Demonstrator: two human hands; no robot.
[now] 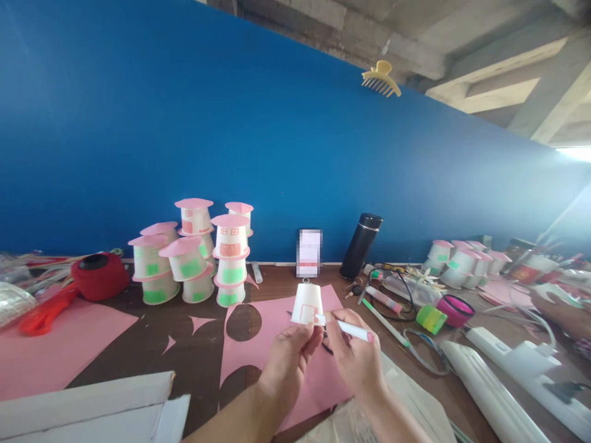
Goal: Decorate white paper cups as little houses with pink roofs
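Note:
My left hand (290,353) grips an upside-down white paper cup (308,303) by its rim, with red lines drawn on its side. My right hand (354,352) is closed on a white marker (347,328), its tip touching the lower part of the cup. Both hands hover above a pink paper sheet (277,329) with round holes cut out of it.
Stacked paper-cup houses with pink roofs (198,255) stand at back left, more (462,255) at back right. A black flask (361,246), a phone (309,253), markers, cables, a red bundle (95,277), white cardboard (87,409) and a white power strip (521,363) surround me.

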